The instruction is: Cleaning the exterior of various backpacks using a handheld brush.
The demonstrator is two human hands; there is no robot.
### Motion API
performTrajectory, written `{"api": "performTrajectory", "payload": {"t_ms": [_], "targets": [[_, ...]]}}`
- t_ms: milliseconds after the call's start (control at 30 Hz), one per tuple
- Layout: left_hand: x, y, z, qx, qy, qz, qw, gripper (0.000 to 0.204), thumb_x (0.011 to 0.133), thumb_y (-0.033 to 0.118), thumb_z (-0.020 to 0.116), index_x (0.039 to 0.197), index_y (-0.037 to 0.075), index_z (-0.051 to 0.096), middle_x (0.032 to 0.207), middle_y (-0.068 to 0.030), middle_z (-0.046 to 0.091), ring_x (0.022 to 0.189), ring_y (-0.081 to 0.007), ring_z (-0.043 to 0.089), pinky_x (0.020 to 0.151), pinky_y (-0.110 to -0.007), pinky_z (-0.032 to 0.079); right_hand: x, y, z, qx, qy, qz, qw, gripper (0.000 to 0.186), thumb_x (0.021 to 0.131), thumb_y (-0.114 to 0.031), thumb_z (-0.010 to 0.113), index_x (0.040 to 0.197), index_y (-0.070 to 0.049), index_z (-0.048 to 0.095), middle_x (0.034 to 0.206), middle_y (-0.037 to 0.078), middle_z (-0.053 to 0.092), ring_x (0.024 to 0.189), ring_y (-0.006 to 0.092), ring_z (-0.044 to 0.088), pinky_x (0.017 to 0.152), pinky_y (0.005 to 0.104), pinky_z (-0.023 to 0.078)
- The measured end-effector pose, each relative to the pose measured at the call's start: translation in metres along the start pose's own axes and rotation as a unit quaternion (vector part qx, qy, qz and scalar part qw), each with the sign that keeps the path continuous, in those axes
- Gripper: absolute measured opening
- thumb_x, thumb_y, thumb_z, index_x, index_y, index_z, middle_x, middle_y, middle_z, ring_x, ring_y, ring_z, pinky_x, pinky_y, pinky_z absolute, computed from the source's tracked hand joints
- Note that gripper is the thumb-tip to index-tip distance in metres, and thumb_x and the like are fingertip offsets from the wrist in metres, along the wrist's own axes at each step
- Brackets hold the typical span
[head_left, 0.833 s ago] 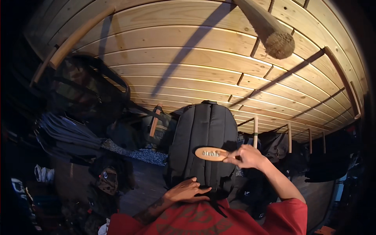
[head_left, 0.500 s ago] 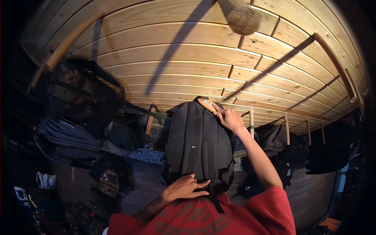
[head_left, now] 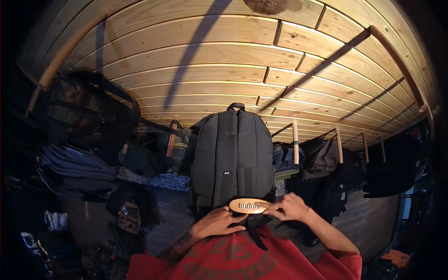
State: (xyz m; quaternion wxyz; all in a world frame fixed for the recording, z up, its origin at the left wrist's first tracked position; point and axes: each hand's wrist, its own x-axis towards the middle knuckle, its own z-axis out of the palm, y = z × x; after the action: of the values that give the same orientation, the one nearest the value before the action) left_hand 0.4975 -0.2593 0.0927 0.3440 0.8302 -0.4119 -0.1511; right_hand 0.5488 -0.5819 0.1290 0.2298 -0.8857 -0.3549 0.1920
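A black backpack (head_left: 224, 154) stands upright in front of my chest, its strapped side toward me and its top loop away from me. My right hand (head_left: 290, 208) grips the right end of an oval, light wooden brush (head_left: 239, 205) with dark lettering on its back. The brush lies against the lower part of the backpack; its bristles are hidden beneath it. Just left of the brush, my left hand (head_left: 215, 224) rests on the bottom of the backpack with its fingers stretched out. A loose black strap (head_left: 256, 237) hangs down over my red shirt.
Ahead rises a plank wall (head_left: 224, 60) with wooden pegs (head_left: 295, 143). A camouflage bag (head_left: 84, 107) and a stack of dark folded clothes (head_left: 77, 163) are at the left. More bags (head_left: 322, 156) hang at the right. Another backpack (head_left: 130, 214) stands lower left.
My right hand has drawn the brush from the top of the backpack down to its lower end. The left hand has stayed at the bottom. The view has shifted slightly.
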Motion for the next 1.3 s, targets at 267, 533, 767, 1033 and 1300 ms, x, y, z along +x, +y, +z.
{"api": "performTrajectory", "payload": {"t_ms": [267,533,767,1033,1300], "targets": [[0.011,0.02,-0.037,0.024,-0.091,-0.073,0.993,0.057,0.107,0.051,0.053,0.141,0.008,0.065,0.05,-0.017,0.044,0.058,-0.03,0.05,0.086,-0.033,0.047,0.113,0.078,-0.033,-0.073,0.206,0.003,0.976,0.021,0.099,-0.032,0.066,0.105,-0.021,0.082,0.083,0.015,0.074,0.063,0.0352,0.069,0.058,0.0437,0.056],[0.013,0.018,-0.033,-0.03,-0.08,-0.087,0.993,0.055,0.106,0.05,0.054,0.143,0.009,0.064,0.051,-0.018,0.044,0.058,-0.0328,0.051,0.086,-0.034,0.047,0.15,0.062,-0.054,0.038,0.178,0.116,0.976,0.023,0.101,-0.024,0.062,0.113,-0.017,0.08,0.087,0.02,0.073,0.076,0.039,0.072,0.07,0.0447,0.058],[0.015,0.014,-0.033,-0.043,-0.084,-0.072,0.993,0.051,0.107,0.046,0.055,0.14,0.011,0.066,0.054,-0.0172,0.047,0.058,-0.0333,0.051,0.088,-0.034,0.046,-0.008,0.039,0.012,0.062,-0.005,0.051,0.997,0.033,0.096,-0.037,0.07,0.128,-0.034,0.075,0.077,0.013,0.074,0.058,0.0337,0.068,0.059,0.0421,0.056],[0.017,0.016,-0.035,-0.035,-0.086,-0.075,0.993,0.052,0.107,0.046,0.055,0.139,0.007,0.066,0.052,-0.017,0.044,0.059,-0.0327,0.053,0.088,-0.035,0.046,0.045,0.009,-0.006,0.008,0.185,0.132,0.974,0.034,0.096,-0.026,0.071,0.129,-0.023,0.075,0.083,0.017,0.073,0.066,0.0364,0.069,0.06,0.0435,0.056],[0.021,0.014,-0.029,-0.034,-0.089,-0.074,0.993,0.055,0.107,0.05,0.056,0.144,0.01,0.064,0.051,-0.0185,0.036,0.057,-0.0298,0.035,0.085,-0.031,0.045,0.165,0.042,-0.044,-0.078,0.277,0.22,0.932,0.036,0.102,-0.035,0.063,0.136,-0.026,0.07,0.08,0.022,0.07,0.071,0.0426,0.07,0.064,0.0506,0.058]]}}
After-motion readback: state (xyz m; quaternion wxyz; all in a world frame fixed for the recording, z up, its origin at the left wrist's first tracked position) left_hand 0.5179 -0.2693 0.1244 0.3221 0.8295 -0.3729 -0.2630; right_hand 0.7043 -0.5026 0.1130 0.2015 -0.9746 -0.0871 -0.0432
